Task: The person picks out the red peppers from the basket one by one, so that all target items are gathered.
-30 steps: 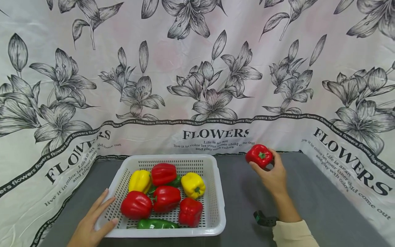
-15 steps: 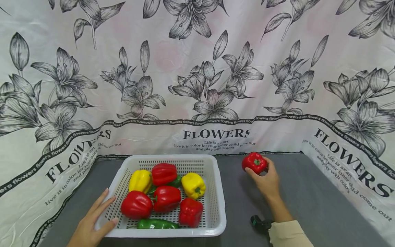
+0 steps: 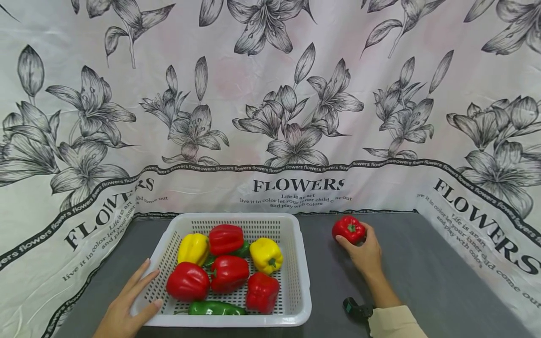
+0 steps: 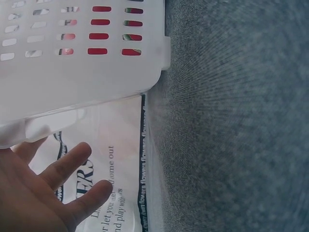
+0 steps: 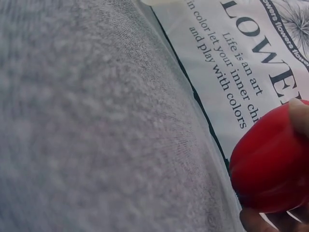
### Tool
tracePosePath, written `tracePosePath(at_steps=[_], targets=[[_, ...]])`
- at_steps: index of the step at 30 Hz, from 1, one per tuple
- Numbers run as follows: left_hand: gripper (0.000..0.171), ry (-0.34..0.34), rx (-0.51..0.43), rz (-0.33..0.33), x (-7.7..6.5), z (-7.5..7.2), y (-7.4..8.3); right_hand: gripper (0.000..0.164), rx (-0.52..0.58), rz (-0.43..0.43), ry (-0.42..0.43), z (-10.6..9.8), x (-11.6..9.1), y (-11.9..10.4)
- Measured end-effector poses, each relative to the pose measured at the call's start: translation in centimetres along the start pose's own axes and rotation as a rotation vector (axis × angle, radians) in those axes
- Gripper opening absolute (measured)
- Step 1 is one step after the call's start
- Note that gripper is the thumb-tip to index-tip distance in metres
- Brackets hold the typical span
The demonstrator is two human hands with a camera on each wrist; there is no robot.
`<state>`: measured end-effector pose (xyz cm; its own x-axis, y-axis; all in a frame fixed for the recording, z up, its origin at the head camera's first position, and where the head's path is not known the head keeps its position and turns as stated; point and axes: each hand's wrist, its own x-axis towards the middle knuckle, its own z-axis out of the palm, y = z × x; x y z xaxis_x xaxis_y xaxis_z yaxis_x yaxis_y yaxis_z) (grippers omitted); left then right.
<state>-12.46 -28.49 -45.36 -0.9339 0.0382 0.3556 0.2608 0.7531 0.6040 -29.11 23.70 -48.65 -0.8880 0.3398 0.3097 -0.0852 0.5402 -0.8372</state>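
My right hand (image 3: 365,251) grips a red bell pepper (image 3: 348,229) between thumb and fingers, to the right of the white basket (image 3: 307,300). Its green stem faces me. In the right wrist view the held red pepper (image 5: 270,162) is low by the grey tabletop; whether it touches, I cannot tell. My left hand (image 3: 128,303) rests with spread, straight fingers on the basket's left rim. Inside the basket lie several red bell peppers (image 3: 188,281), two yellow bell peppers (image 3: 266,255) and a long green pepper (image 3: 217,308). Something green (image 3: 242,249) shows partly hidden behind the red ones.
The grey tabletop (image 3: 427,281) extends around the basket. A white curtain (image 3: 296,192) with printed flowers and lettering encloses the back and both sides. A dark strap with a device (image 3: 357,310) sits on my right wrist.
My right hand has come down and slightly left with the red bell pepper, from near the back edge toward the tabletop. The left hand and basket stay put.
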Motion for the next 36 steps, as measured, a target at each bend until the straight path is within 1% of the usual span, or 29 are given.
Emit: tracePosePath(at_steps=[4,8,12,14,16,19,21,24,26,32,36], targets=[[0.054,0.011,-0.008,0.020,0.00,0.03,-0.15,0.082,-0.012,0.007,-0.033,-0.04,0.00,0.13],[0.054,0.017,-0.008,0.029,-0.03,0.07,-0.14,0.082,-0.042,-0.017,-0.063,-0.08,0.05,0.26],[0.055,-0.003,-0.013,-0.003,-0.04,0.03,0.02,0.084,-0.076,-0.020,-0.099,-0.17,0.13,0.28],[0.055,-0.012,-0.007,-0.020,-0.03,0.02,0.09,0.087,-0.091,-0.009,-0.116,-0.24,0.14,0.23],[0.054,-0.013,-0.002,-0.023,0.00,-0.01,0.06,0.090,-0.104,0.002,-0.130,-0.30,0.16,0.20],[0.054,0.000,0.002,-0.003,-0.03,-0.01,0.00,0.092,-0.075,0.019,-0.137,-0.30,0.16,0.16],[0.054,0.012,0.000,0.013,-0.07,-0.02,-0.04,0.089,-0.031,0.032,-0.137,-0.31,0.13,0.14],[0.054,0.017,-0.001,0.013,-0.08,0.00,-0.01,0.084,0.021,0.041,-0.139,-0.33,0.11,0.21],[0.054,0.015,-0.001,0.006,-0.08,-0.01,0.02,0.082,0.015,0.028,-0.141,-0.34,0.10,0.31],[0.054,0.008,-0.003,-0.006,-0.01,0.02,-0.01,0.084,-0.059,-0.016,-0.140,-0.36,0.14,0.54],[0.054,-0.007,0.001,-0.030,0.01,0.00,0.00,0.082,-0.062,-0.022,-0.147,-0.36,0.19,0.51]])
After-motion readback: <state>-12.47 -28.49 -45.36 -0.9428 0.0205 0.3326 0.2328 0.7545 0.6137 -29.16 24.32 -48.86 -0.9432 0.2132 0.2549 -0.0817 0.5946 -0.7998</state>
